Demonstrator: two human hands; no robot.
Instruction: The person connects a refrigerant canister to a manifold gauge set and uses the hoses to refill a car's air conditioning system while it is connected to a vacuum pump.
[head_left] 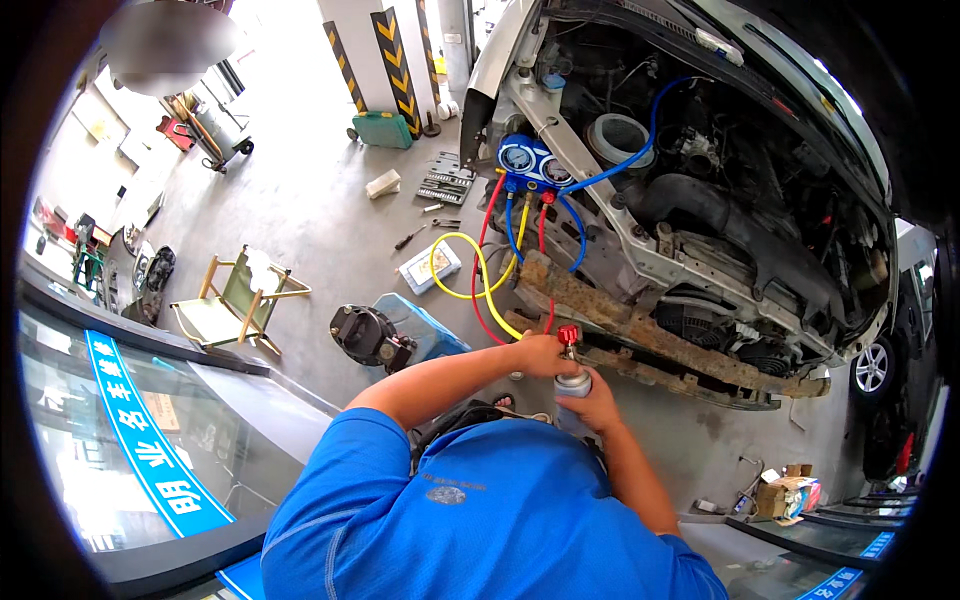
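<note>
Grey concrete floor (pixel 320 215) carries a socket set (pixel 444 184), folding chair (pixel 238 303), compressor (pixel 372 337).

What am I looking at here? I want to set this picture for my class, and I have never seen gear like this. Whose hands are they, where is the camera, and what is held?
This is one wide-angle picture from a camera worn on a person's head, looking down, so straight edges bend. The arms in blue sleeves are the wearer's own. The right hand grips a small metal can; the left hand is on the red valve atop it. Coloured hoses run to a pair of round gauges hung on a car with its front stripped open. On the concrete floor lie a socket set, a folding chair and a green case.
</note>
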